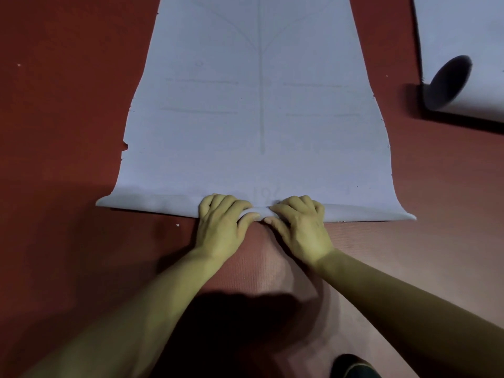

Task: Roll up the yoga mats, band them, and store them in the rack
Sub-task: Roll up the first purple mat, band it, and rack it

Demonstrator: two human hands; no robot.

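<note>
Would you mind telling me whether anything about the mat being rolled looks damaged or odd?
Yes: the mat has a ragged left edge, with a notch torn out and smaller nicks above it. The right edge shows faint nicks too. Nothing else stands out.

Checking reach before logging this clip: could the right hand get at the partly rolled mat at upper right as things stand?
Probably not without letting go: the right hand grips the rolled edge of the near mat, and the other mat lies well off across bare floor. Nothing blocks the path.
</note>
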